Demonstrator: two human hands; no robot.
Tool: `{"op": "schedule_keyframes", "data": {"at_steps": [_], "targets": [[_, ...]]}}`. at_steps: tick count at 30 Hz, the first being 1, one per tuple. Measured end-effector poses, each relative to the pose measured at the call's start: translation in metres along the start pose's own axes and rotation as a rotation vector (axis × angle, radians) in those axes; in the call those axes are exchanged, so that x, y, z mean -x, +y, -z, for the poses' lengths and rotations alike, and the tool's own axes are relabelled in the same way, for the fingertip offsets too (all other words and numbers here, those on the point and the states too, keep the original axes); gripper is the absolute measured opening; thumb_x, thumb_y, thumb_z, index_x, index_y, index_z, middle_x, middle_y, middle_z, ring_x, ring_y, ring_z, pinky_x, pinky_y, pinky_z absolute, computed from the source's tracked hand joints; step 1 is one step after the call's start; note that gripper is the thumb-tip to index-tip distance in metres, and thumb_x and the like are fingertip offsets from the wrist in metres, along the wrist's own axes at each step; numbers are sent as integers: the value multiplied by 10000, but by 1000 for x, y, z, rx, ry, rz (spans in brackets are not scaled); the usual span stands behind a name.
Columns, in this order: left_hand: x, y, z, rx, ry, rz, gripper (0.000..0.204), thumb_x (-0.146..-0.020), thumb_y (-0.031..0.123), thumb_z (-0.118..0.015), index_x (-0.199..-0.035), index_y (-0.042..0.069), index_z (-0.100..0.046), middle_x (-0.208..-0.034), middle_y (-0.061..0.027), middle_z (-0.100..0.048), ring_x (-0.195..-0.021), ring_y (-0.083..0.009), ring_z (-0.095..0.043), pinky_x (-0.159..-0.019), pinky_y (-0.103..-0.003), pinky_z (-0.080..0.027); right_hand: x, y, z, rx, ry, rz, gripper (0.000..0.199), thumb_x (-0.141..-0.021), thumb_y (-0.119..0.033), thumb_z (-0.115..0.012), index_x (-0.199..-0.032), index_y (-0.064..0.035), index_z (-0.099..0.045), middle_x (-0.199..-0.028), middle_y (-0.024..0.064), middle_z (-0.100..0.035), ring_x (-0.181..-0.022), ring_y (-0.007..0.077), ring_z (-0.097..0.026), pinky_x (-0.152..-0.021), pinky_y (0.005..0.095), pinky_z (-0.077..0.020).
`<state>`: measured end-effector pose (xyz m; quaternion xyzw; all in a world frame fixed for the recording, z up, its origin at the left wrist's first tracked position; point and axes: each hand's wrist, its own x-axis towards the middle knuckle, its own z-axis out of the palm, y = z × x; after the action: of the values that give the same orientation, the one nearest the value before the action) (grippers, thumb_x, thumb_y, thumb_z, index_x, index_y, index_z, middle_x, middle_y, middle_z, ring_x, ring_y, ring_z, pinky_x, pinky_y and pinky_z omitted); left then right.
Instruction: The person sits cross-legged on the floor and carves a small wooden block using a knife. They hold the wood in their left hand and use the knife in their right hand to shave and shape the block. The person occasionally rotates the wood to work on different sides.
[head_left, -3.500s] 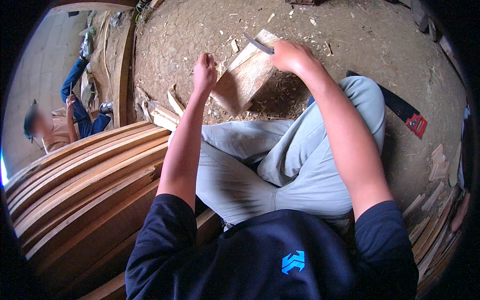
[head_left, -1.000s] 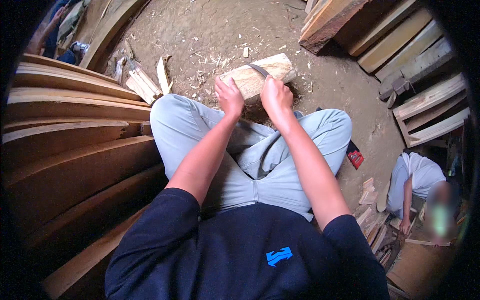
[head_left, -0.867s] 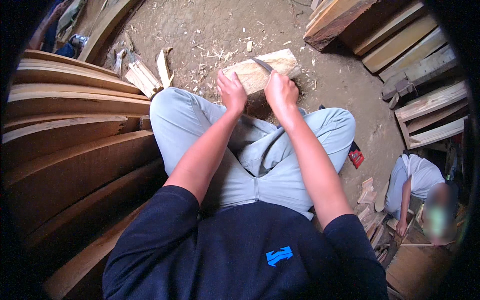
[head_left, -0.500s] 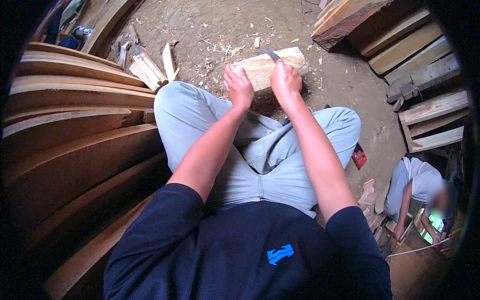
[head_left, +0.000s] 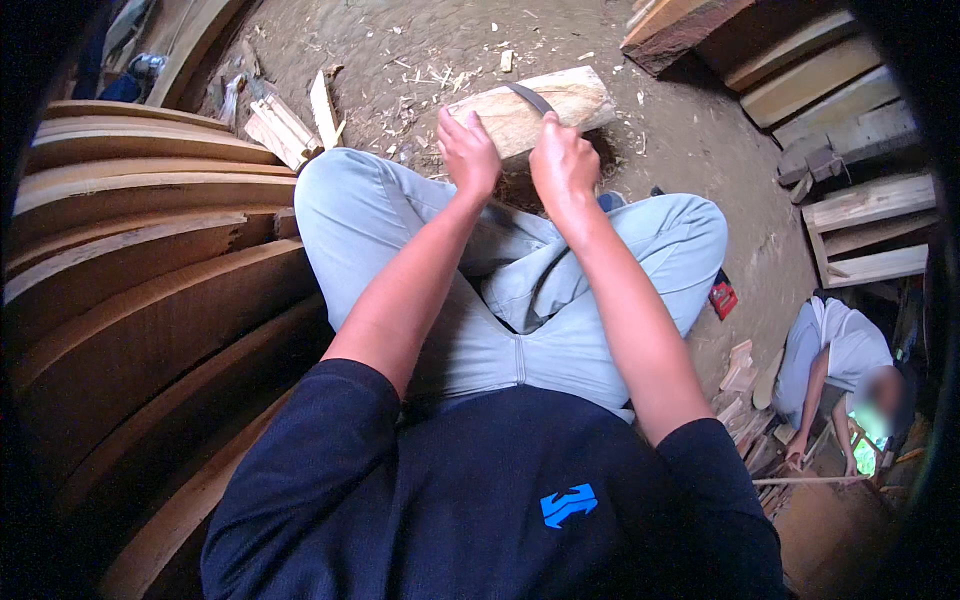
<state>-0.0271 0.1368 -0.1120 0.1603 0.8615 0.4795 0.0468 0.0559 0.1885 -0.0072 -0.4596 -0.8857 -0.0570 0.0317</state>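
Observation:
A pale wooden block [head_left: 575, 88] lies on the ground in front of my crossed legs. My right hand [head_left: 565, 160] is closed around the handle of a curved, dark-bladed knife [head_left: 528, 97]. The handle is hidden in my fist, and the blade points forward and left over the block's top. At the block's near left end is my left hand [head_left: 470, 155], its fingers reaching forward and its thumb apart from them. I see nothing in it, though the palm side is partly hidden.
Curved planks [head_left: 150, 225] stand stacked along my left. Split wood pieces [head_left: 282, 130] and shavings litter the dirt floor. Beams and frames [head_left: 868, 215] stand at the right. A red object [head_left: 722, 300] lies beside my right knee. Another person [head_left: 835, 350] bends over wood at lower right.
The knife's blade shows more fully across the block, and my right hand sits slightly further left and nearer me. The block appears higher in view. The other person's arms have shifted.

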Motion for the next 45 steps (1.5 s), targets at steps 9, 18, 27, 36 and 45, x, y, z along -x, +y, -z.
{"op": "schedule_keyframes", "data": {"at_steps": [9,18,27,36,45], "targets": [[-4,-3,-2,4,-1,-41,574,-1013,341,-454,-1403,-68,-350,-1309,-313,-476,-1205,-478,-464,-1023,-509,-366,-17,17,3,-175,-85,-40,234,-962,-171,-492,-1047,-32,-659,-869,242,-704,-835,390,-714,-695,476,-591],[2,-1,1,15,-2,-26,570,-1014,330,-457,-1404,-72,-347,-1310,-314,-476,-1196,-480,-467,-1016,-509,-365,-3,17,-4,12,-9,-13,158,-920,-121,-536,-998,-49,-653,-826,196,-715,-771,316,-738,-631,405,-608],[1,-4,-2,-2,25,-62,552,-1008,303,-466,-1388,-82,-356,-1279,-314,-490,-1171,-475,-480,-1005,-506,-373,-33,23,9,-107,-146,-60,225,-931,-120,-497,-1017,-37,-688,-917,240,-708,-872,407,-707,-783,497,-575],[2,-4,1,-6,10,-30,543,-1005,304,-472,-1393,-58,-357,-1292,-302,-491,-1177,-472,-478,-1004,-508,-374,-12,20,10,46,-68,17,152,-907,-124,-538,-977,-47,-650,-804,198,-720,-763,314,-740,-626,402,-606],[0,-4,-4,-9,18,-43,533,-1007,305,-473,-1386,-53,-366,-1286,-297,-499,-1175,-467,-481,-1009,-502,-373,-34,29,11,-7,-101,17,191,-910,-97,-515,-975,-26,-680,-848,190,-724,-833,322,-736,-679,410,-605]]}}
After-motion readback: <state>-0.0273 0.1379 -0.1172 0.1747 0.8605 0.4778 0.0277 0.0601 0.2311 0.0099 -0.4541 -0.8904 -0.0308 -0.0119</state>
